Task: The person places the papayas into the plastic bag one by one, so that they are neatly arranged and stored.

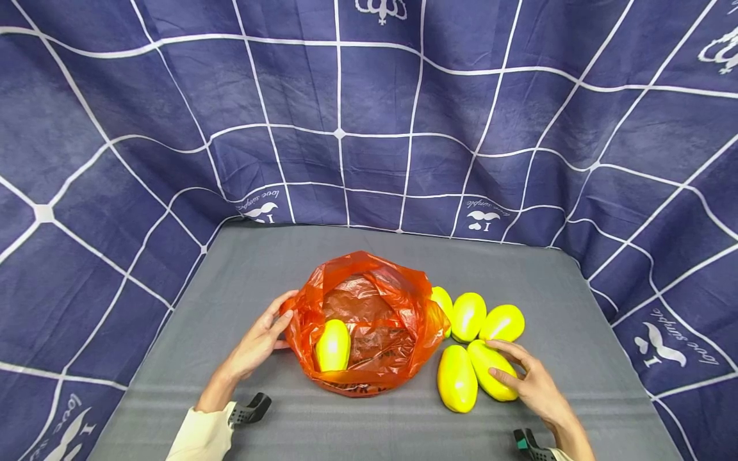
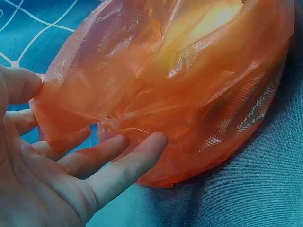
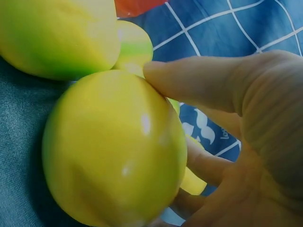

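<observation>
An orange-red plastic bag (image 1: 360, 384) lies with its mouth spread on the grey table, and one yellow mango (image 1: 333, 346) shows inside. My left hand (image 1: 261, 337) holds the bag's left rim between thumb and fingers. In the left wrist view, the other fingers (image 2: 118, 172) lie spread against the bag's side (image 2: 189, 123). To the bag's right, my right hand (image 1: 533, 381) grips a yellow mango (image 1: 490, 371) resting on the table. Up close, that mango (image 3: 113, 146) has the thumb (image 3: 189, 78) on its side; the fingertips are partly hidden behind it.
Beside the held mango lies another mango (image 1: 457, 379). Behind them sit more mangoes (image 1: 468, 317), (image 1: 503, 323) and one partly covered by the bag's edge (image 1: 441, 301). A blue curtain (image 1: 375, 160) with white lines surrounds the grey table (image 1: 277, 256) at the back and sides.
</observation>
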`<state>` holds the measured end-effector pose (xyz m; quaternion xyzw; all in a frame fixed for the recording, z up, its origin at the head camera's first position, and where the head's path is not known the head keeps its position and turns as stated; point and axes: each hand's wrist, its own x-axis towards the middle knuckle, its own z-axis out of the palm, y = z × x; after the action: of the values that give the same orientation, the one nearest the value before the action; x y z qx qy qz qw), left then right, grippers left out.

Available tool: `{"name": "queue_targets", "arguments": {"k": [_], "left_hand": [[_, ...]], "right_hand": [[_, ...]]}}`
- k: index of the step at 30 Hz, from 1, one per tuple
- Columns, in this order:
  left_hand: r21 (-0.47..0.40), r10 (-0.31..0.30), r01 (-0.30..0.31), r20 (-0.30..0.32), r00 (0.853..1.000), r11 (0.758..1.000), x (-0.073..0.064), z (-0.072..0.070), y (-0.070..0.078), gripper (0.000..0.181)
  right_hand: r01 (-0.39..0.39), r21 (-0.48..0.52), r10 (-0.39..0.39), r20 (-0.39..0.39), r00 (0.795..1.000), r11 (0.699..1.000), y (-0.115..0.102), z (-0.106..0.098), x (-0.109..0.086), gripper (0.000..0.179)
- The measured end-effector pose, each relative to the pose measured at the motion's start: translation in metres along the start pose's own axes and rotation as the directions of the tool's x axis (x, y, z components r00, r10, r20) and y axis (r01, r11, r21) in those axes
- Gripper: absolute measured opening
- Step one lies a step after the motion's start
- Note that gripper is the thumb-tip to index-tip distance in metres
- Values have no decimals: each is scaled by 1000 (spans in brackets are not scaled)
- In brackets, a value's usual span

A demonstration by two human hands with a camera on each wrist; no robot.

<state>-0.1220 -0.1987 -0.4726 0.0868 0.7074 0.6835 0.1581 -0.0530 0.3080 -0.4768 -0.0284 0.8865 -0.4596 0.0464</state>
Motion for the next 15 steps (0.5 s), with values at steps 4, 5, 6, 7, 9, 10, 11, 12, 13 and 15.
{"name": "queue_targets", "arguments": {"k": [4, 5, 6, 7, 9, 10, 11, 12, 13, 15], "left_hand": [[18, 5, -5, -4, 1000, 1000, 0, 1, -1, 53], [23, 7, -7, -5, 1000, 1000, 0, 1, -1, 53], [26, 9, -9, -6, 1000, 1000, 0, 1, -1, 53], [26, 11, -11, -5, 1000, 1000, 0, 1, -1, 53], [25, 16, -16, -2, 1000, 1000, -1, 1, -1, 54], [23, 16, -16, -1, 1000, 1000, -1, 1, -1, 54], [20, 17, -17, 0, 1000, 1000, 0, 1, -1, 54], [19, 18, -18, 1, 1000, 1000, 0, 1, -1, 54], [18, 18, -18, 1, 1000, 1000, 0, 1, -1, 54], [17, 18, -18, 2, 1000, 1000, 0, 1, -2, 54]], "right_hand": [[-58, 2, 58, 19, 998, 998, 1, 0, -1, 50], [-69, -2, 69, 20, 997, 998, 2, 0, -1, 50], [-77, -11, 77, 22, 997, 997, 3, 0, -2, 50], [-86, -17, 87, 19, 996, 996, 3, 0, -2, 50], [-103, -30, 104, 12, 995, 994, 3, 1, -3, 50], [-110, -38, 110, 11, 994, 993, 3, 1, -3, 50], [-111, -41, 112, 11, 994, 993, 2, 1, -3, 51], [-113, -44, 113, 13, 993, 993, 2, 1, -3, 51], [-121, -47, 122, 15, 992, 992, 1, 1, -3, 52], [-129, -55, 130, 26, 991, 990, 1, 1, -2, 54]]}}
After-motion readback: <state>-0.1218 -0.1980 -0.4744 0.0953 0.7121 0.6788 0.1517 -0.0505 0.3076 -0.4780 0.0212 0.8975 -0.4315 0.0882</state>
